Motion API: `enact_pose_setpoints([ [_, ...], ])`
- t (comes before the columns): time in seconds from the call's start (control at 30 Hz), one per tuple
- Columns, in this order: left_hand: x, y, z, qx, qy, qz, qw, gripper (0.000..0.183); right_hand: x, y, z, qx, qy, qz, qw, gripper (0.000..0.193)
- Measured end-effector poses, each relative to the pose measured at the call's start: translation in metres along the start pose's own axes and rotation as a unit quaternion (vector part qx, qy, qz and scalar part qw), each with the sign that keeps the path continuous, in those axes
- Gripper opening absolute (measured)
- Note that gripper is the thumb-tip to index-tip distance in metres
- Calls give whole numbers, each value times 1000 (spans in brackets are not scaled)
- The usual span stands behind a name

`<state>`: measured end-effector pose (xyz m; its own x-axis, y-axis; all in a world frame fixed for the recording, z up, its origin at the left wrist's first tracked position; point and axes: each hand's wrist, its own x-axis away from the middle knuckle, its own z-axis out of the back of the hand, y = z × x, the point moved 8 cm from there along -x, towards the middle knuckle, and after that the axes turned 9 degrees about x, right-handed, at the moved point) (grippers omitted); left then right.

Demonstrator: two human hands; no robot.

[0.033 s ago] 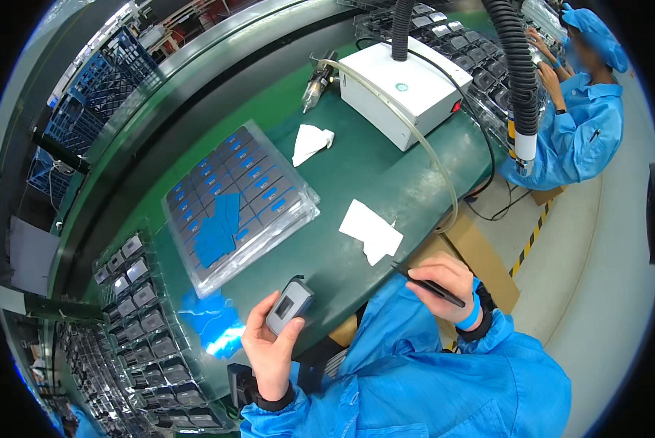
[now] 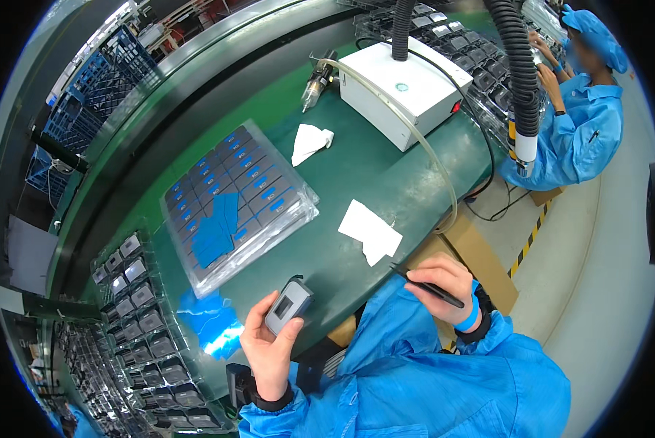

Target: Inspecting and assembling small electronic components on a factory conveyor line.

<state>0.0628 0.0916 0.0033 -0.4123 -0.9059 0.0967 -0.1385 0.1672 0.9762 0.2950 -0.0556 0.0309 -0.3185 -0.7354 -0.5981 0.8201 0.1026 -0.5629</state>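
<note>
In my left hand (image 2: 269, 350) is a small grey device (image 2: 287, 306) with a dark rectangular window, pinched between thumb and fingers above the table's near edge. A short black tab stands out at the device's top end. My right hand (image 2: 446, 288) is closed around black tweezers (image 2: 433, 290), their narrow tip pointing left toward the device but apart from it. Just beyond that tip lies a creased white paper sheet (image 2: 371, 230). Left of centre, a clear tray (image 2: 258, 248) bears rows of dark rectangular pieces with blue marks, and several loose blue strips (image 2: 216, 237) lie on them.
A white box (image 2: 400, 91) with a red switch and hoses stands at the back, beside an air filter (image 2: 318, 84). A crumpled white wipe (image 2: 310, 143) lies nearby. Plastic trays of grey devices (image 2: 148, 321) line the left. A co-worker (image 2: 583, 124) sits at the right.
</note>
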Motion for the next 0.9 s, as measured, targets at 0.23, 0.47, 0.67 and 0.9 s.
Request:
enact_pose_setpoints([
  [0.23,-2,-6,-11,12,-23,19,999,51,-4,-27,-27,6,25,60,998,27],
  [0.47,-2,-5,0,18,-8,14,1000,52,-14,-26,-48,78,28,54,995,28],
  [0.67,0,-7,7,20,-10,17,1000,52,-12,-25,-38,162,44,41,985,27],
  [0.9,-1,-8,7,24,-26,13,999,52,-18,-6,-23,193,81,-49,977,21],
])
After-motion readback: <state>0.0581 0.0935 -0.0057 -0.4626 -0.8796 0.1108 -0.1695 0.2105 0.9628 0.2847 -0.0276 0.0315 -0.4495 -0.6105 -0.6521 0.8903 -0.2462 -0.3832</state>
